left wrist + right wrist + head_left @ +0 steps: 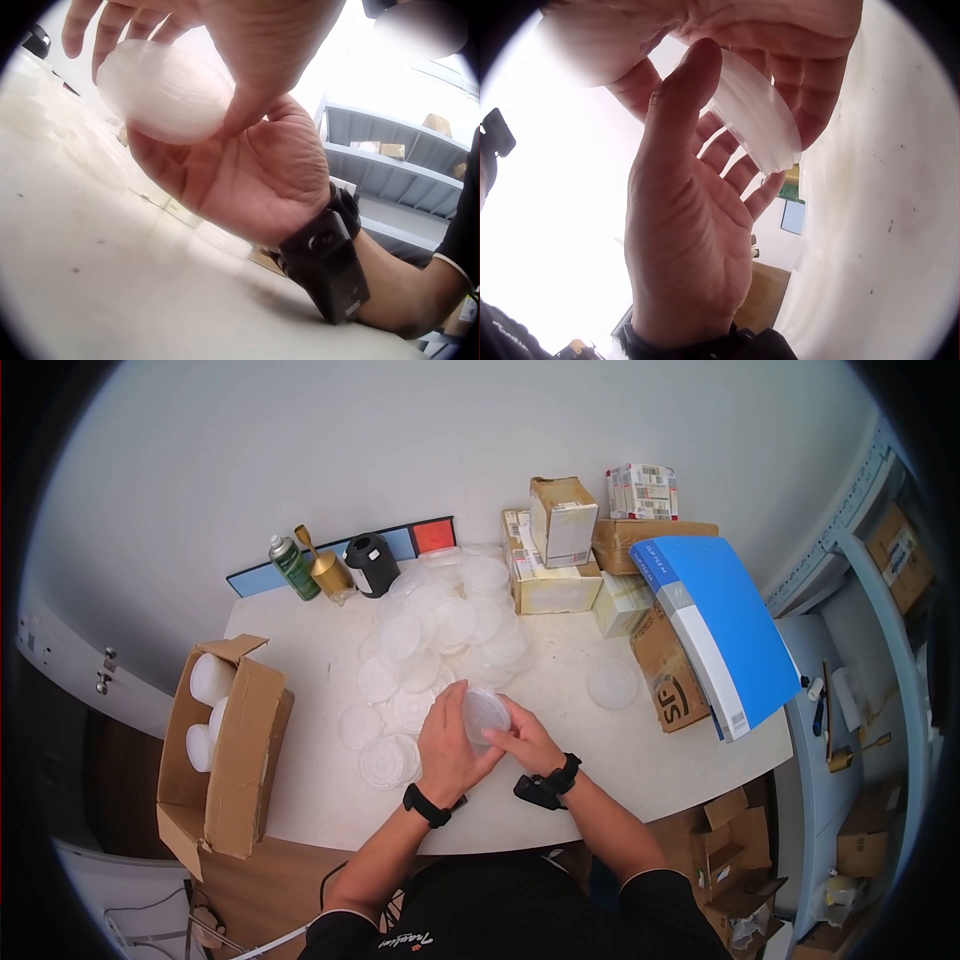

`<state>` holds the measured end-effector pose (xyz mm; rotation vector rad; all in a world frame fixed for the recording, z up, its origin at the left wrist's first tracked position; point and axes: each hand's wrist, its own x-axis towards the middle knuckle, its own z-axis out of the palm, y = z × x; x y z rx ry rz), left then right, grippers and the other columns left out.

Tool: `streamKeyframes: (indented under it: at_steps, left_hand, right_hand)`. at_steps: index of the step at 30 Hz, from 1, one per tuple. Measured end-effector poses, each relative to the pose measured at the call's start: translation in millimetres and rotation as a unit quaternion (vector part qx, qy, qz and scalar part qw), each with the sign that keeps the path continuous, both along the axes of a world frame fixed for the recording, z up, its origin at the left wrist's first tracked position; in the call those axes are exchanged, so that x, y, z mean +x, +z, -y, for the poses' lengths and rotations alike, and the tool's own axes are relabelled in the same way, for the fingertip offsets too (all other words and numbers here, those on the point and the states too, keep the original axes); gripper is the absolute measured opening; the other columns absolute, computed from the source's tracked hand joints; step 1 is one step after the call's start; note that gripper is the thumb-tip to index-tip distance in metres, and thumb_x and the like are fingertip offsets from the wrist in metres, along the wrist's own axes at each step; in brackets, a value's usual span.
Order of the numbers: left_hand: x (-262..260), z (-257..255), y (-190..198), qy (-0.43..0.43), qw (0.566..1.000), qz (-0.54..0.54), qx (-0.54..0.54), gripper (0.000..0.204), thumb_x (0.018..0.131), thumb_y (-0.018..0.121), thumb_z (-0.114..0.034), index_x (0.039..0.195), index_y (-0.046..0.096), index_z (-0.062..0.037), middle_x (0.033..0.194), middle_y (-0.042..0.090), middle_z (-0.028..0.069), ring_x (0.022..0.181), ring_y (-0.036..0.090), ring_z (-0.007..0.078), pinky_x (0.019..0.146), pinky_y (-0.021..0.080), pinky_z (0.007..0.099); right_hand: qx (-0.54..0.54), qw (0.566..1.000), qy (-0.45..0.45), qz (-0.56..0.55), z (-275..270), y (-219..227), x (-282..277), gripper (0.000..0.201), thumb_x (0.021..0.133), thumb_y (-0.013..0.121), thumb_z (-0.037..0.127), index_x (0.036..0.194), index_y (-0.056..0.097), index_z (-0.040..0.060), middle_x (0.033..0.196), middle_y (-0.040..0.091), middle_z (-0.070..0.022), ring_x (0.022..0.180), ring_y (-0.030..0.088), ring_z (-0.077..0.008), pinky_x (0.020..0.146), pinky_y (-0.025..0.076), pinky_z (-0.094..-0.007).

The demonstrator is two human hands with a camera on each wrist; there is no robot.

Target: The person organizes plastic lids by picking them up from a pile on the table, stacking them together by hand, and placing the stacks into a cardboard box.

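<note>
A stack of translucent round lids (485, 716) is held between both hands above the table's front part. My left hand (450, 745) has its fingers around the left side of the stack; my right hand (530, 742) grips its right side, thumb across the near face. In the left wrist view the lids (165, 91) lie tilted between the fingers and the right palm (247, 172). The right wrist view shows the stack's layered edge (754, 112) against the left hand's long fingers (697, 217). A large heap of similar lids (430, 620) spreads behind the hands.
An open carton (245, 760) with white round stacks stands at the left. A spray can (293, 568), a brass item (330, 574) and a black container (371, 565) stand at the back. Boxes (555, 585) and a blue file (725, 625) are at the right; one lid (612, 683) lies apart.
</note>
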<state>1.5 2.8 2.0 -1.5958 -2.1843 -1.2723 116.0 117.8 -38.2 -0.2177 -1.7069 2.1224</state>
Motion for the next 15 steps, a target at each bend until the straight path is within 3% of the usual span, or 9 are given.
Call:
streamKeyframes:
  at_steps: [3, 6, 10, 12, 15]
  left_hand:
    - [1, 1, 2, -0.008, 1.000, 0.021, -0.023, 0.084, 0.070, 0.086, -0.021, 0.139, 0.047, 0.0036, 0.126, 0.058, 0.0258, 0.113, 0.062, 0.0423, 0.094, 0.053, 0.0439]
    - [2, 5, 4, -0.045, 0.993, 0.105, -0.012, 0.073, 0.078, 0.081, -0.016, 0.139, 0.047, 0.0040, 0.128, 0.058, 0.0235, 0.108, 0.065, 0.0346, 0.091, 0.053, 0.0393]
    - [-9, 5, -15, -0.055, 0.925, 0.375, -0.001, 0.049, 0.087, 0.071, -0.009, 0.130, 0.052, 0.0039, 0.110, 0.065, 0.0136, 0.089, 0.067, 0.0190, 0.074, 0.052, 0.0305]
    - [-19, 5, -20, -0.085, 0.884, 0.459, 0.005, 0.036, 0.092, 0.066, -0.003, 0.125, 0.054, 0.0029, 0.103, 0.066, 0.0087, 0.080, 0.065, 0.0106, 0.067, 0.050, 0.0248]
    - [-18, 6, -11, -0.044, 0.867, 0.496, 0.026, 0.026, 0.094, 0.062, 0.000, 0.118, 0.054, 0.0019, 0.099, 0.065, 0.0071, 0.076, 0.063, 0.0077, 0.063, 0.047, 0.0216]
  right_hand:
    - [-0.038, 0.999, -0.020, 0.022, -3, -5, -2, 0.041, 0.103, 0.058, 0.015, 0.141, 0.052, 0.0001, 0.127, 0.062, -0.0045, 0.117, 0.056, -0.0123, 0.104, 0.044, -0.0298]
    - [-0.053, 0.998, -0.036, 0.016, -7, -5, -2, 0.037, 0.102, 0.058, 0.015, 0.136, 0.054, 0.0000, 0.123, 0.063, -0.0038, 0.113, 0.057, -0.0112, 0.102, 0.045, -0.0289]
    - [-0.050, 0.998, -0.029, 0.021, -11, -6, 0, 0.033, 0.101, 0.059, 0.012, 0.132, 0.056, 0.0006, 0.120, 0.064, -0.0030, 0.111, 0.057, -0.0098, 0.100, 0.045, -0.0277]
    - [-0.057, 0.998, -0.030, 0.018, -12, -8, -1, 0.036, 0.099, 0.061, 0.011, 0.134, 0.054, 0.0005, 0.121, 0.064, -0.0037, 0.110, 0.058, -0.0102, 0.099, 0.046, -0.0278]
    - [-0.035, 0.996, -0.079, 0.024, -10, -9, -4, 0.050, 0.095, 0.069, 0.012, 0.139, 0.048, 0.0003, 0.128, 0.060, -0.0074, 0.112, 0.058, -0.0135, 0.097, 0.049, -0.0287]
